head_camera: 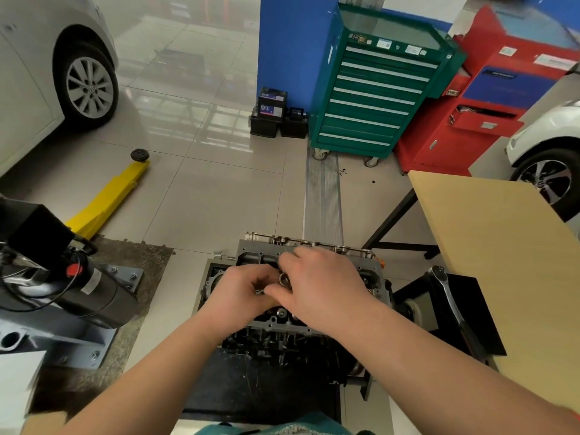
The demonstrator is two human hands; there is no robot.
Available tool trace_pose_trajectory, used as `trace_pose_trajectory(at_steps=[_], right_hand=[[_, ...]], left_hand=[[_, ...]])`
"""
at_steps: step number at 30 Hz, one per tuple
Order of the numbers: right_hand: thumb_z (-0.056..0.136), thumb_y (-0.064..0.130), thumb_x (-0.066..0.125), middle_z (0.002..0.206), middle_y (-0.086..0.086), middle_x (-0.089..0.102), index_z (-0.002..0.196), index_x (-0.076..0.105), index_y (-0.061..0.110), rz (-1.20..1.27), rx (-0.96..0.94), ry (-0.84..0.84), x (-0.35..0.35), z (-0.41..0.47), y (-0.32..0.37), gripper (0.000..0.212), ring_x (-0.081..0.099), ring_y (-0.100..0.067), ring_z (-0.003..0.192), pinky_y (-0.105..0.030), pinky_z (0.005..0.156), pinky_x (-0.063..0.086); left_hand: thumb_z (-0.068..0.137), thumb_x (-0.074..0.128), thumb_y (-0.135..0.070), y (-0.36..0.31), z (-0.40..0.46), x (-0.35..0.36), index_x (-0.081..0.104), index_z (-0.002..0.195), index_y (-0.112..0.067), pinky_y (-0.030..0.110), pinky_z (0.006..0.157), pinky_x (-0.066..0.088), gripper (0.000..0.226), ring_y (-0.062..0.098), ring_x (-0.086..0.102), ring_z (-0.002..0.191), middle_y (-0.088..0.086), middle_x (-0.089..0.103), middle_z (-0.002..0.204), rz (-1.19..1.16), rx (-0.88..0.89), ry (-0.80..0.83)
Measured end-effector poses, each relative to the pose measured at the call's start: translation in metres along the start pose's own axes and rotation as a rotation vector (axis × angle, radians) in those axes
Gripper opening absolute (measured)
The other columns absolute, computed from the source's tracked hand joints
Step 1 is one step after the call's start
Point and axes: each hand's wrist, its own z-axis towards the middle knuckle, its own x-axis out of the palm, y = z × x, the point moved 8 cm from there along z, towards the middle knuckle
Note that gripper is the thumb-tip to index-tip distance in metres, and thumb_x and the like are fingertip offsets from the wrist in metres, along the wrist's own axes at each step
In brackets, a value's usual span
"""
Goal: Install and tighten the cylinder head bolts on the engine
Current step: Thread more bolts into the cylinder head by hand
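Engine (314, 328) sits low centre of frame on a dark stand, cylinder head (370, 262) facing up, its far edge toward the top of the frame. Both hands meet over the middle of the head. Left hand (238, 293), lower centre-left: fingers curled inward, pinching a small metal piece (260, 291) at the fingertips; what the piece is cannot be told. Right hand (323, 284), just right of it and touching it: fingers bent downward over a shiny ring-shaped metal part (285, 279), thumb pressed against the left fingertips; whether it truly clamps that part cannot be told. One bolt head or hole (281, 313) shows on the near edge of the head, just below the hands. Ratchet wrench (452, 306) lies on a black tray at the right of the frame, apart from both hands. Wooden surface (489, 233) at right edge. Green tool cabinet (373, 98) and red cabinet (464, 120) in the upper right; yellow lift arm (110, 199) on the floor at left; car wheel (89, 87) upper left.
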Motion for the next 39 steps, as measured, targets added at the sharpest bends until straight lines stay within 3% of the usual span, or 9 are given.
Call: trace_pose_trajectory(at_steps=[4,10,13,16,22,26,32,36,39], right_hand=[[0.098,0.032,0.064,0.106,0.004,0.054,0.117,0.058,0.021,0.108,-0.109,0.149,0.006,-0.003,0.0,0.023,0.056,-0.02,0.1,-0.037,0.077,0.05],[0.089,0.081,0.043,0.081,0.004,0.056,0.095,0.062,0.025,-0.068,0.077,0.092,0.011,-0.001,-0.009,0.059,0.062,-0.024,0.084,-0.036,0.063,0.042],[0.094,0.054,0.062,0.104,0.006,0.057,0.12,0.056,0.029,0.089,-0.078,0.085,0.005,-0.007,0.0,0.037,0.057,-0.021,0.099,-0.038,0.076,0.048],[0.096,0.023,0.065,0.102,0.002,0.059,0.115,0.06,0.02,0.094,-0.124,0.089,0.003,-0.008,-0.001,0.02,0.057,-0.023,0.097,-0.039,0.083,0.049],[0.097,0.058,0.057,0.1,-0.003,0.067,0.112,0.06,0.017,0.006,0.049,0.011,0.003,-0.005,-0.001,0.043,0.065,-0.028,0.093,-0.037,0.067,0.04],[0.096,0.027,0.067,0.111,0.001,0.059,0.122,0.058,0.019,0.083,-0.099,0.1,0.005,-0.009,0.002,0.028,0.057,-0.023,0.104,-0.037,0.085,0.049],[0.098,0.067,0.046,0.099,0.0,0.064,0.111,0.064,0.019,-0.041,0.096,0.031,0.006,-0.005,-0.007,0.053,0.064,-0.026,0.094,-0.038,0.066,0.042],[0.097,0.036,0.066,0.111,0.002,0.058,0.125,0.055,0.022,0.108,-0.053,0.049,0.007,-0.011,0.001,0.033,0.057,-0.023,0.103,-0.039,0.076,0.051],[0.095,0.022,0.067,0.101,0.0,0.061,0.118,0.056,0.017,0.094,-0.034,0.049,0.009,-0.01,-0.003,0.026,0.06,-0.025,0.094,-0.036,0.067,0.041]], left_hand=[[0.092,0.081,-0.03,0.0,-0.001,0.005,0.08,0.104,-0.027,0.035,0.087,0.06,0.012,0.008,0.075,0.097,-0.017,0.079,0.099,-0.045,0.023,0.106],[0.079,0.087,-0.011,-0.002,-0.002,0.007,0.071,0.089,-0.042,0.02,0.068,0.052,0.036,0.005,0.07,0.079,-0.019,0.074,0.085,-0.004,0.003,0.061],[0.089,0.08,-0.007,0.003,-0.002,0.007,0.078,0.096,-0.022,0.035,0.081,0.061,0.017,0.01,0.075,0.089,-0.012,0.078,0.09,-0.037,-0.022,0.058],[0.094,0.078,-0.014,0.002,-0.004,0.01,0.078,0.108,-0.02,0.036,0.092,0.06,0.015,0.013,0.075,0.101,-0.009,0.079,0.101,-0.082,-0.02,0.145],[0.076,0.073,-0.007,-0.004,-0.001,0.01,0.066,0.072,-0.035,0.024,0.061,0.045,0.03,0.004,0.06,0.068,-0.016,0.065,0.073,0.044,0.032,0.005],[0.089,0.081,-0.01,0.001,-0.002,0.01,0.075,0.101,-0.035,0.019,0.084,0.057,0.029,0.003,0.075,0.096,-0.02,0.078,0.098,-0.042,-0.003,0.097],[0.078,0.078,-0.012,-0.007,-0.002,0.01,0.063,0.082,-0.053,0.015,0.065,0.043,0.044,0.003,0.061,0.072,-0.021,0.066,0.078,0.02,0.025,0.022],[0.083,0.082,-0.019,0.006,-0.001,0.008,0.076,0.085,-0.026,0.04,0.071,0.058,0.01,0.014,0.072,0.077,-0.008,0.075,0.08,0.009,-0.052,0.044],[0.088,0.082,-0.034,0.002,0.0,0.009,0.076,0.092,-0.03,0.034,0.078,0.059,0.008,0.018,0.072,0.085,-0.007,0.076,0.087,-0.025,-0.013,0.134]])
